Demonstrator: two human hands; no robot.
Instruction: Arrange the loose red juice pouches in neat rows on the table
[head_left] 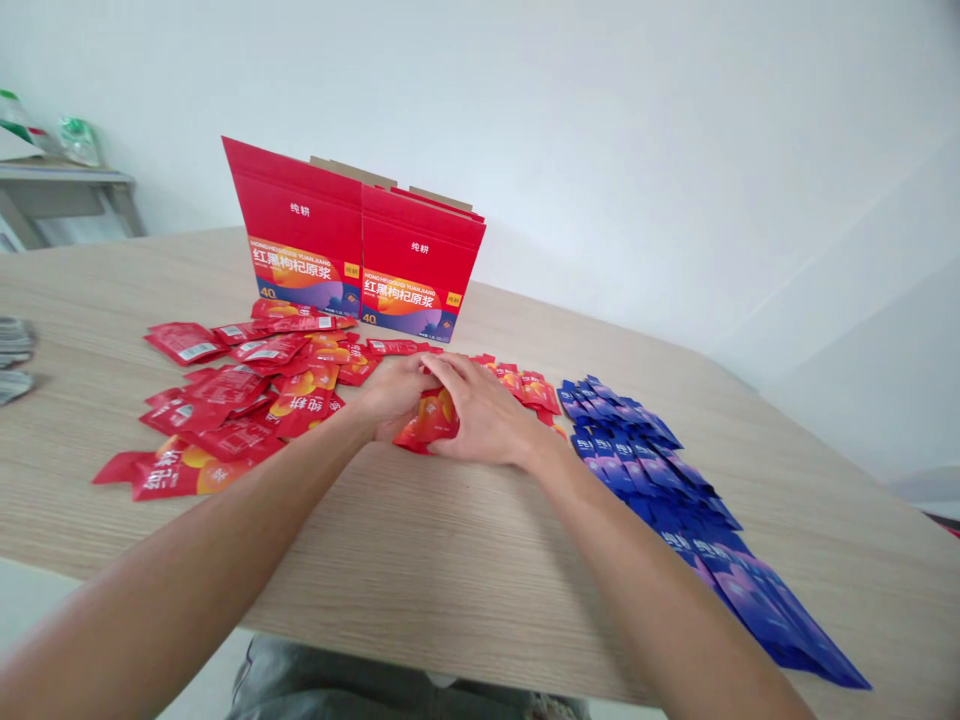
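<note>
Two bare hands meet above one pale wood-grain table (pixel 442 560), the left hand (pixel 394 395) and the right hand (pixel 486 408) clasped from opposite sides about one visible red sachet (pixel 435 415), their fingers together at its far edge; the sachet lies between them near the middle of the tabletop, and whether others lie beneath it cannot be told. Behind the hands stand two red printed boxes, the left box (pixel 300 215) and the right box (pixel 418 262), upright and side by side, each with a tall red panel raised above its printed front. To the left lies one loose heap of red sachets (pixel 232 390), more than ten, overlapping at varied angles, so that an exact count is not possible. Beyond the right hand is one group of red sachets (pixel 536 390), at least three showing, partly hidden by that hand. To the right, blue sachets (pixel 622 460) overlap in three rows, the nearest partly covered by the right forearm; their total cannot be read. Two grey striped pieces (pixel 13 342) lie at the left edge. One side table (pixel 64 172) stands in the left background, bearing one green-and-clear bag (pixel 79 142) among other items.
</note>
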